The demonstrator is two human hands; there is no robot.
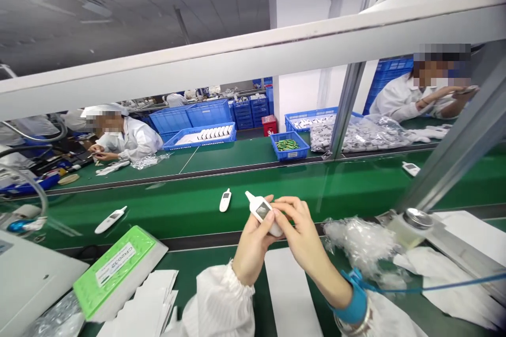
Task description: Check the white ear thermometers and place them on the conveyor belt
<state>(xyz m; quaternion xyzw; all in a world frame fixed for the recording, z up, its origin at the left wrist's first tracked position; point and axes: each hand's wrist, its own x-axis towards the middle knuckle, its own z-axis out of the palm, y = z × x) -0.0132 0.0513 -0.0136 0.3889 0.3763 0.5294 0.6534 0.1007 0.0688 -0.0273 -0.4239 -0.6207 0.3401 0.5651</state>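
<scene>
A white ear thermometer (261, 207) with a small grey screen and a narrow tip is held up in front of me, tip pointing to the upper left. My left hand (253, 250) wraps round its lower body, thumb beside the screen. From the right, my right hand (299, 231) also grips it, with the thumb on its front near the screen and the fingers behind. Below my hands, a white sheet (290, 292) lies on the green bench. A blue wrist strap (351, 295) with a cord circles my right wrist.
On the green belt (166, 205) lie more thermometers (225, 200). A green battery pack box (118, 266) and white papers (146, 303) are at left; crumpled plastic bags (361, 247) and a pump bottle (413, 227) at right. A metal post (346, 110) stands ahead. Co-workers sit across.
</scene>
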